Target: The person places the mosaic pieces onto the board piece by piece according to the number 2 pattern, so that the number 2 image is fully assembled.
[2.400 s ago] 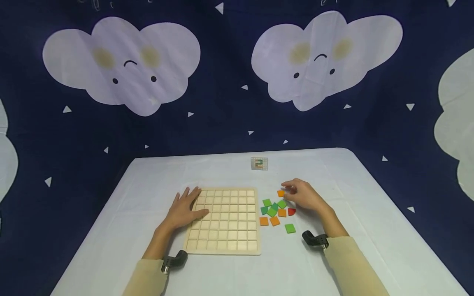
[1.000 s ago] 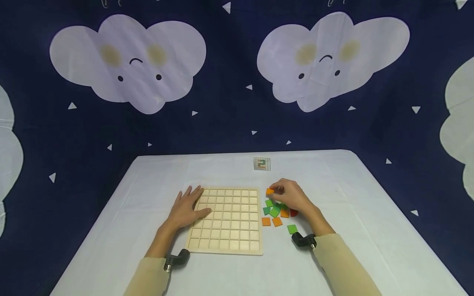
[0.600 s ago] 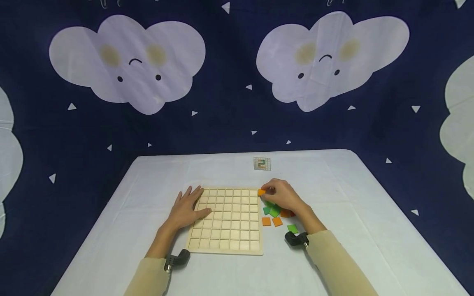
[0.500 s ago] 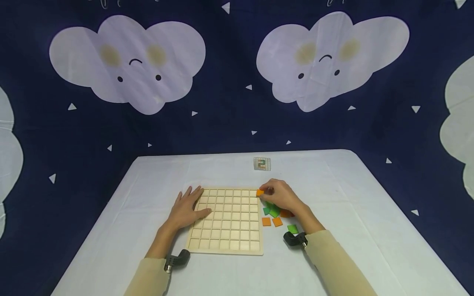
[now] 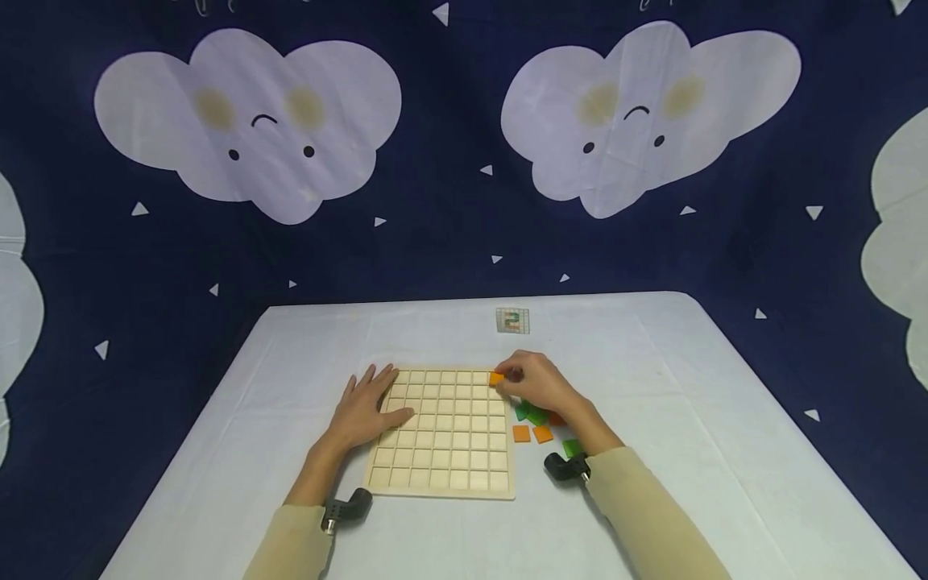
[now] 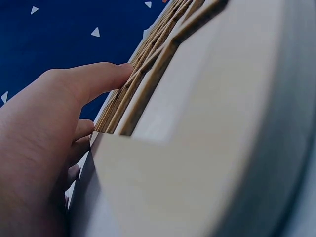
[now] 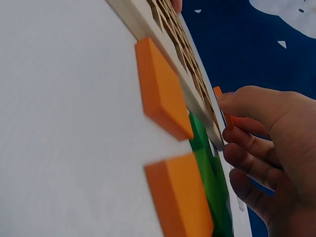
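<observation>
A square wooden grid board (image 5: 441,490) lies on the white table. My left hand (image 5: 364,411) rests along its left side, fingers spread and the thumb over the grid; the left wrist view shows the thumb (image 6: 98,79) on the board's edge. My right hand (image 5: 538,380) pinches an orange square tile (image 5: 496,379) over the board's far right corner. In the right wrist view the same orange tile (image 7: 228,120) stands on edge between thumb and fingers. Whether it touches the board I cannot tell.
Right of the board lie loose orange tiles (image 5: 521,434) and green tiles (image 5: 537,415), partly hidden under my right hand and wrist. A small card with a coloured figure (image 5: 512,321) lies farther back. Behind the table hangs a dark blue cloth (image 5: 449,242) with clouds.
My right hand, first beside the orange tile, has taken hold of it and carried it left from the loose tiles to over the board's corner. My left hand has stayed on the board.
</observation>
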Available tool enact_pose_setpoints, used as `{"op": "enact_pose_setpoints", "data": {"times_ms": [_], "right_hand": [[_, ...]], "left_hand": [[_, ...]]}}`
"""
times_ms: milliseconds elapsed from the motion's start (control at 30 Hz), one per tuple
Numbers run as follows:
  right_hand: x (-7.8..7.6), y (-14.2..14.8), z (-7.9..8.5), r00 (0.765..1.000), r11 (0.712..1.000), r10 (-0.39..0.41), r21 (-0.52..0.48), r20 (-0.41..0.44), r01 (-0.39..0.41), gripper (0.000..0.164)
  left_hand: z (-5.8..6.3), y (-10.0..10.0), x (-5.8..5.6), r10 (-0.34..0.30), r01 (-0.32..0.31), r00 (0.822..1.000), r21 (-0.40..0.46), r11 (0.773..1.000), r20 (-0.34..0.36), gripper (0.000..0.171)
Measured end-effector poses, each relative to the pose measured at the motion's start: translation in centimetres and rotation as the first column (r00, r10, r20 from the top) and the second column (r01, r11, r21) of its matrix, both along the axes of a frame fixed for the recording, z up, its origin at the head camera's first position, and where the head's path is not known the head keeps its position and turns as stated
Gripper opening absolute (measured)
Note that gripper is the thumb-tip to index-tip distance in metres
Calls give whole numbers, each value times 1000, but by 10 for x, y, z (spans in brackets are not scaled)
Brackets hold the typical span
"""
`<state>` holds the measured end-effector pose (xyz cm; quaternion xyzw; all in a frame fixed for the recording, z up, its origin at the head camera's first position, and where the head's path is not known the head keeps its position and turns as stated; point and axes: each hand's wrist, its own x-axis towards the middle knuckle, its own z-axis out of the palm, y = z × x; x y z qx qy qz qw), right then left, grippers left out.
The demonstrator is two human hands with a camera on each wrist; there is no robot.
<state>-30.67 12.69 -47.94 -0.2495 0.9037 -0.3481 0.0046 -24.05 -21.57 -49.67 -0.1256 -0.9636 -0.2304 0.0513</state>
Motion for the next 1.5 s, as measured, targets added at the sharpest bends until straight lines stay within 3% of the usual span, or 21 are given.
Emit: {"op": "enact_pose_setpoints", "data": {"times_ms": [333,1500], "right_hand": [[2,-17,3,998,997,65,-28,-25,-65,25],[-2,-86,6,974,971,220,107,-63,-212,26]], "left_hand": [[0,0,-1,2,-2,1000,0,1000,-5,90],[0,1,-1,10,-9,1000,-12,1000,7,88]]}}
